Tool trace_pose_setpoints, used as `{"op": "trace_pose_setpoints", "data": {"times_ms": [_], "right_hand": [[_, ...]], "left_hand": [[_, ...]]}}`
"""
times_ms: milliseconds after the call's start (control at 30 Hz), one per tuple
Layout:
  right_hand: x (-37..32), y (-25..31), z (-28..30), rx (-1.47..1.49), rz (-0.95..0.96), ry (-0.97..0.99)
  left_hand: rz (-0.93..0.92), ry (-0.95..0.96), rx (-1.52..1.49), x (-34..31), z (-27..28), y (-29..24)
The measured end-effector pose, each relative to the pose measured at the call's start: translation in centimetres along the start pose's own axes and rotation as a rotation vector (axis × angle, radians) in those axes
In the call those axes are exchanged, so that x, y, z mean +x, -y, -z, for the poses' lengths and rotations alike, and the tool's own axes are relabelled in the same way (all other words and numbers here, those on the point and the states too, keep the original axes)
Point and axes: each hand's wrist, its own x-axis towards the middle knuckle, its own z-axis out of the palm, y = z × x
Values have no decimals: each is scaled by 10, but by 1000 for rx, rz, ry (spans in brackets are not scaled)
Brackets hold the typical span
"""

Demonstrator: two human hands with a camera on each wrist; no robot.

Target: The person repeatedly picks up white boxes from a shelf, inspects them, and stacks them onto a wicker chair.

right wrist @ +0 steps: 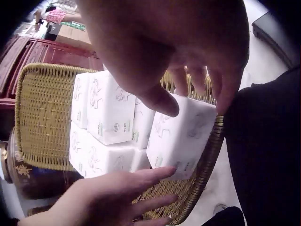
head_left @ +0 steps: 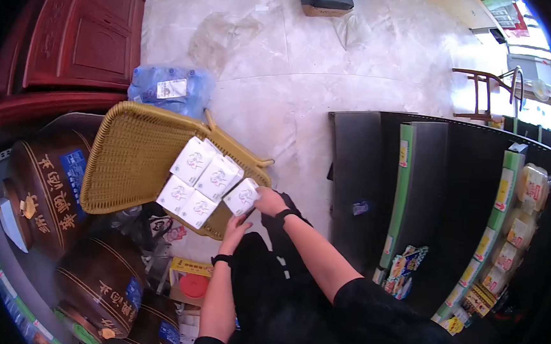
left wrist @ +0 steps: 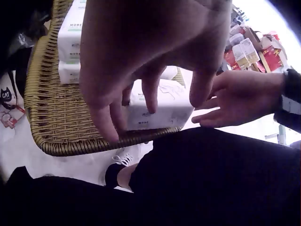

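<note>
White tissue packs (head_left: 194,161) with line drawings stand in a stacked group on the woven seat of a wicker chair (head_left: 142,156). One separate tissue pack (right wrist: 181,136) sits at the seat's edge beside them. My right hand (head_left: 271,202) holds this pack at its far end, thumb on one side and fingers on the other. Along its near end lies my left hand (right wrist: 106,200), fingers mostly straight, the uppermost fingertip right at the pack's lower corner. In the left wrist view, the left hand's fingers (left wrist: 150,96) hang in front of the pack and partly hide it.
Large brown jars (head_left: 47,188) crowd the left, below a red wooden cabinet (head_left: 87,37). Shrink-wrapped bottles (head_left: 172,89) stand behind the chair. Dark shelving (head_left: 418,182) with packaged goods rises on the right. A dark-topped box (head_left: 326,0) lies on the floor ahead.
</note>
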Motion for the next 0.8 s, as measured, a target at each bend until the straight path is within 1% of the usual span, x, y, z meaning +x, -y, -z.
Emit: {"op": "trace_pose_setpoints", "data": {"times_ms": [33, 100, 167, 200, 233, 300, 367, 400, 433, 467, 533, 567, 667, 700, 733, 767, 800], "right_hand": [[3, -4, 1, -6, 30, -19], [-11, 5, 17, -5, 38, -5], [-21, 0, 26, -27, 9, 17], [-27, -2, 33, -46, 18, 23], [-37, -2, 43, -64, 27, 27], [-67, 10, 74, -116, -63, 17], [-83, -4, 82, -126, -126, -36], [-88, -19, 82, -102, -139, -74], [-97, -33, 83, -74, -153, -112], [-114, -39, 85, -54, -184, -185], [-148, -53, 83, 6, -229, -297], [-166, -62, 78, 41, -239, -336], [-219, -101, 35, 99, -265, -464], [-242, -112, 13, 134, -271, -518], [-262, -128, -14, 229, -323, -550], [-283, -147, -47, 329, -379, -584], [-298, -176, -90, 327, -430, -626]], "left_hand": [[20, 53, -95, 4, -3, 10], [-167, 57, 201, 0, 2, 7], [-132, 53, 380, -23, 12, -33], [-179, 25, 409, -34, 16, -52], [-218, 5, 435, -39, 22, -55], [-160, -40, 322, -64, 30, -82], [-117, -18, 200, -64, 44, -66], [-99, -24, 203, -80, 50, -83], [-136, -21, 179, -88, 57, -83], [-140, -20, 205, -90, 64, -76], [-231, 11, 281, -100, 79, -61], [-252, 7, 399, -100, 87, -45], [-277, 110, 417, -110, 103, -5], [-294, 153, 499, -123, 107, -2], [-350, 189, 518, -121, 114, 20], [-349, 234, 520, -124, 119, 38], [-368, 299, 520, -121, 126, 62]]}}
